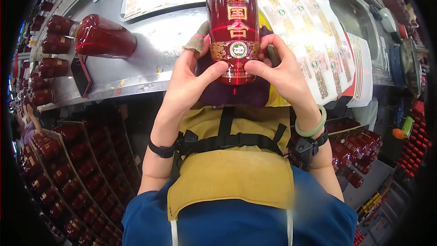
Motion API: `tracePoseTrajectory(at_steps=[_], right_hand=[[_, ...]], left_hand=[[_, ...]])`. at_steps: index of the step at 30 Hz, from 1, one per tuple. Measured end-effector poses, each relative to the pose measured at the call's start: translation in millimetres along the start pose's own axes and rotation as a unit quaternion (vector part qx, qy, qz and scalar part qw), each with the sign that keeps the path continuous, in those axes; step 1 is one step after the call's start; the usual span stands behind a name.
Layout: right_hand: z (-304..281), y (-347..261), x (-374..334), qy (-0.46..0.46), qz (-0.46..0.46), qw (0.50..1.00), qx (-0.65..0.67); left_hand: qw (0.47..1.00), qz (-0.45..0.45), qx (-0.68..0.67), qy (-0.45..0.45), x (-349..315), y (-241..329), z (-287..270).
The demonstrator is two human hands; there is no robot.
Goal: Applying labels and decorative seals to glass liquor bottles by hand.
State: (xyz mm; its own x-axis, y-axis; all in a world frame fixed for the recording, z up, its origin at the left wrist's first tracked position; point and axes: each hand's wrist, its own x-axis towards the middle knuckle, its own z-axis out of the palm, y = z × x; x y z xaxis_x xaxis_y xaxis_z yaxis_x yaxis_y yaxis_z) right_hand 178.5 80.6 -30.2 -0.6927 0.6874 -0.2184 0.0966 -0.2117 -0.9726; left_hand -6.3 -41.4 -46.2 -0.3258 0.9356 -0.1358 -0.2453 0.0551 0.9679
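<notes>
A dark red glass bottle (pixel 227 7) with gold lettering lies on its back before me, its neck pointing away. Across its lower front runs a patterned gold band with a round white-and-green label (pixel 238 49). My left hand (pixel 193 75) grips the bottle's left side, thumb on the front and a cloth finger cover (pixel 195 43) on one finger. From the right side my right hand (pixel 282 66) holds it the same way, thumb pressed near the band. Fingers behind the bottle are partly hidden. Thin red light lines cross the glass. Dark cloth shows beneath it.
Right of the bottle are sheets of gold labels (pixel 296 32), with a paper stack (pixel 362 73) beyond them. A plain red bottle (pixel 104 36) lies on the metal table (pixel 152 50) at left. Bottles fill racks (pixel 68 150) at lower left; more bottles (pixel 355 148) stand at lower right.
</notes>
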Motion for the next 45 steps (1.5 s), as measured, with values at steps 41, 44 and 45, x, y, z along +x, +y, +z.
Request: tracePoseTrajectory(at_steps=[41, 44, 45], right_hand=[[2, -2, -3, 0.022, 0.015, 0.999, 0.019], [5, -2, -2, 0.018, 0.016, 0.997, 0.067], [4, -3, -2, 0.018, 0.017, 0.997, 0.067]], left_hand=[[1.0, -0.015, 0.0, -0.014, 6, 9, 7], [1.0, -0.017, 0.011, -0.015, 6, 10, 5], [1.0, -0.015, -0.002, -0.022, 7, 14, 6]])
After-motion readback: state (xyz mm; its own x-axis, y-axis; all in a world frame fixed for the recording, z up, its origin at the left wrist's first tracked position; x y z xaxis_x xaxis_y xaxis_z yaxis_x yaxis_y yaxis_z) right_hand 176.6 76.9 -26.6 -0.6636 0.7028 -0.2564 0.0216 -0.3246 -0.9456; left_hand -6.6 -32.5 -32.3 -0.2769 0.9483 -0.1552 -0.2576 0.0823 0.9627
